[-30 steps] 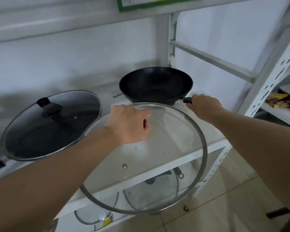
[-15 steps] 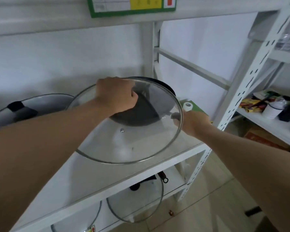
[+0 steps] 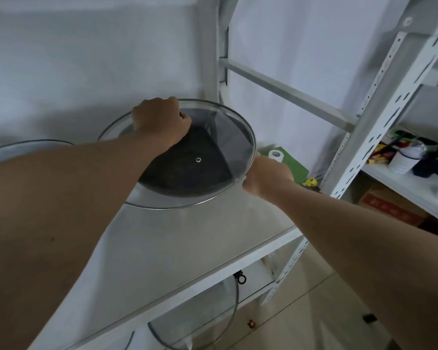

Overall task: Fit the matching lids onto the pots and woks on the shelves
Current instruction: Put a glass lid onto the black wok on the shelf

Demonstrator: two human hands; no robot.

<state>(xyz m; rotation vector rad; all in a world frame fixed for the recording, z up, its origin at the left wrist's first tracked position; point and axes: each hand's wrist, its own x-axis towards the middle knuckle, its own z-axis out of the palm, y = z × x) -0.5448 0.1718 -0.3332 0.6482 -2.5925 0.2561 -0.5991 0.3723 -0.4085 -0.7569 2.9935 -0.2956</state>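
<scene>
A round glass lid (image 3: 225, 137) with a metal rim lies over the black wok (image 3: 187, 170) at the back of the white shelf (image 3: 187, 243). My left hand (image 3: 162, 120) is closed on the lid's knob, which it hides. At the lid's right edge my right hand (image 3: 266, 175) is closed around the wok's handle, hidden in its fist. The dark wok shows through the glass. Whether the lid sits flush on the rim I cannot tell.
A second lidded wok (image 3: 28, 147) peeks out at the far left behind my forearm. More glass lids (image 3: 195, 329) stand on the shelf below. A green box (image 3: 291, 162) lies behind the wok. The perforated upright (image 3: 374, 117) and a cluttered neighbouring shelf (image 3: 410, 157) are to the right.
My left hand carried the glass lid up from the shelf's front edge and back over the black wok. My right hand stayed on the wok's handle. The view shifted right.
</scene>
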